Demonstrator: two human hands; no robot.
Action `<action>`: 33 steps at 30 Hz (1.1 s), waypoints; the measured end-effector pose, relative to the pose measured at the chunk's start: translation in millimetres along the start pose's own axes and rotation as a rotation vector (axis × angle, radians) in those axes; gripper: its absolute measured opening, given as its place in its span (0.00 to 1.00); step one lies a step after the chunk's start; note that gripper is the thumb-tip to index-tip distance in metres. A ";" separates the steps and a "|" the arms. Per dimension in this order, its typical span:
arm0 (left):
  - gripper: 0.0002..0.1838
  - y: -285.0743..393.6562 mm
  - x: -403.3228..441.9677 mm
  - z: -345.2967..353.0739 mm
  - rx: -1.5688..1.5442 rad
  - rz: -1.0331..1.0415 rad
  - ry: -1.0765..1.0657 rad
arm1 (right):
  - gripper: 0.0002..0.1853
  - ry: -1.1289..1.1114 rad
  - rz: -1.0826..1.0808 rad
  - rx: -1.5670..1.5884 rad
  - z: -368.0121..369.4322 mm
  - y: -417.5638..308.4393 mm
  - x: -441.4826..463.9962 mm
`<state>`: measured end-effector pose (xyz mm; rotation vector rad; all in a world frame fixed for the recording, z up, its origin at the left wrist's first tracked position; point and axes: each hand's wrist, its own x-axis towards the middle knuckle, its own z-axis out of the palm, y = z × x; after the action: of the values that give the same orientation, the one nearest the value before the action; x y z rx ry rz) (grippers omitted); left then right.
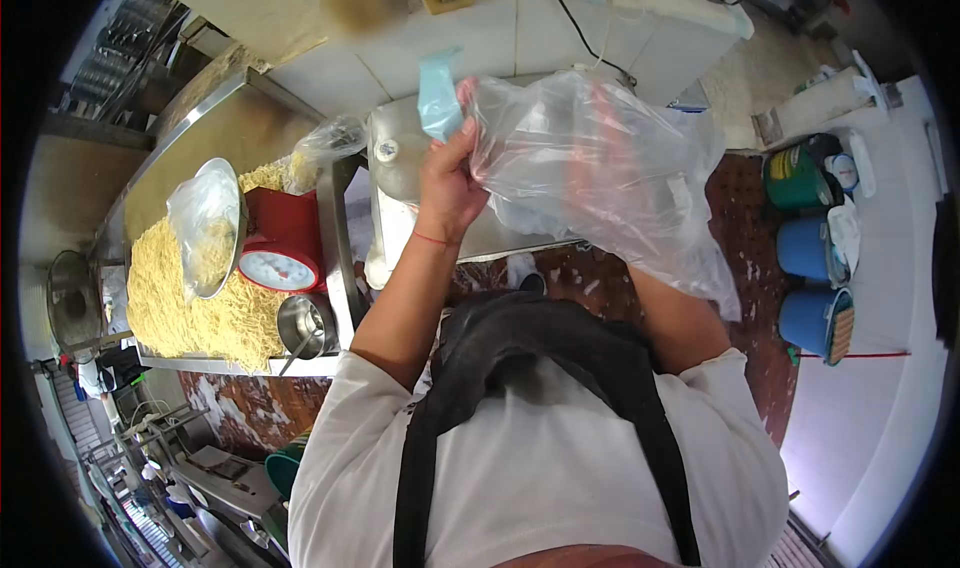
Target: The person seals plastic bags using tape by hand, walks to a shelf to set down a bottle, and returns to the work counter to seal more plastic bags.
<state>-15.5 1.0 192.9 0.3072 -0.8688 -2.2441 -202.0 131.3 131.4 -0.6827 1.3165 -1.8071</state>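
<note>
A large clear plastic bag is spread out in front of my chest. My left hand is closed on its left edge, thumb up, with a red string round the wrist. A light blue plastic piece stands up beside that hand's fingertips. My right hand is inside or behind the bag, seen only as a blurred pink shape through the plastic, so its fingers cannot be made out. Below the bag lies a pale metal-edged work surface, with a whitish container at its left.
Left, a metal table holds a heap of yellow noodles, a red scale with a bagged pan, and a steel pot. Right, blue buckets and a green bucket stand by the wall. A tiled counter is ahead.
</note>
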 end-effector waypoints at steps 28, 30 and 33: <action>0.12 -156.5 -2.5 -175.2 0.435 -0.356 0.560 | 0.14 0.040 0.171 -0.124 -28.6 143.9 29.5; 0.14 -156.0 0.9 -173.4 0.497 -0.307 0.479 | 0.14 0.045 0.191 -0.116 -33.3 149.9 28.6; 0.15 -163.6 1.9 -209.3 1.334 0.130 0.103 | 0.14 0.041 0.221 -0.090 -39.1 152.5 26.2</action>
<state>-11.0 -17.9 -72.1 0.8905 -2.1258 -1.1967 -204.8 106.1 -26.3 -0.5275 1.4477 -1.5999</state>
